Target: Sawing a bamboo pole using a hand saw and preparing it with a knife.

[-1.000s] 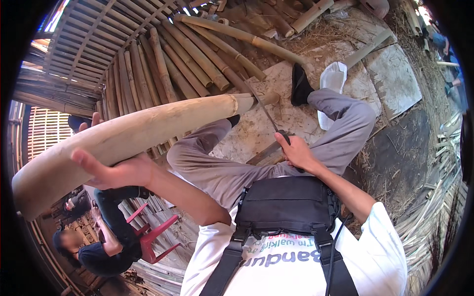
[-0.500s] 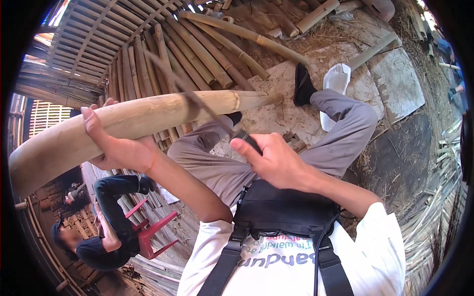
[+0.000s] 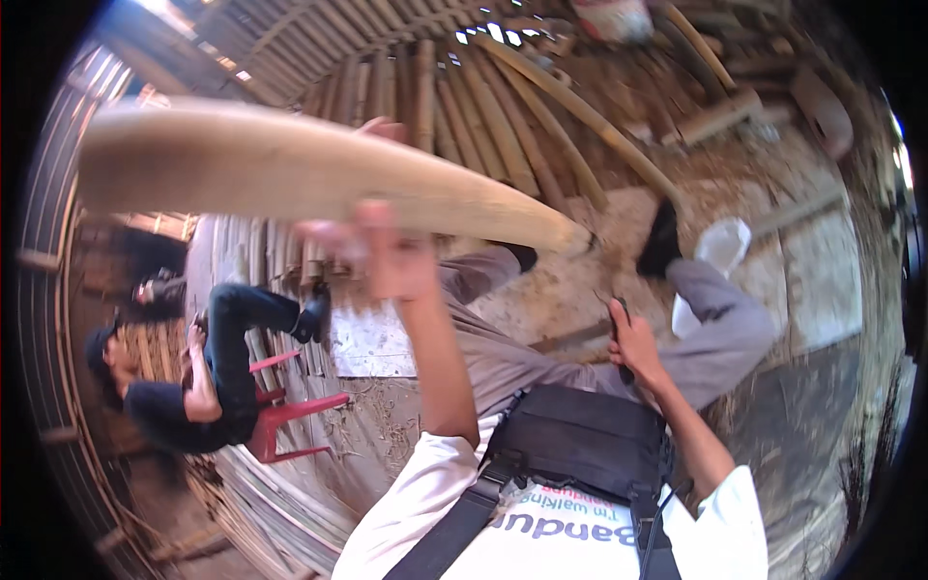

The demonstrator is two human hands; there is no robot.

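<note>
Thick pale bamboo pole (image 3: 319, 179) raised across the upper left of the view, blurred, slanting down to a cut end above the lap. Left hand (image 3: 372, 246) gripping it from below near the middle, fingers curled around the stem — closed on it, arm lifted straight up from the white shirt. Right hand (image 3: 633, 343) lower, resting by the right thigh, wrapped around a dark knife handle (image 3: 617, 324); blade not clearly visible. Grey trousers (image 3: 541, 329) beneath, legs bent, one dark shoe (image 3: 662, 242) and one white sandal (image 3: 720, 251) out on the sawdust-strewn floor. Black chest bag (image 3: 580, 445) strapped across the front. Beyond the feet, a row of long bamboo poles (image 3: 483, 116) lying side by side on the ground, a few more crossing at angles. Off to the left, well apart — another person in dark clothes (image 3: 193, 387) seated on a red plastic stool (image 3: 290, 416), beside a stack of split bamboo slats (image 3: 280, 503).
</note>
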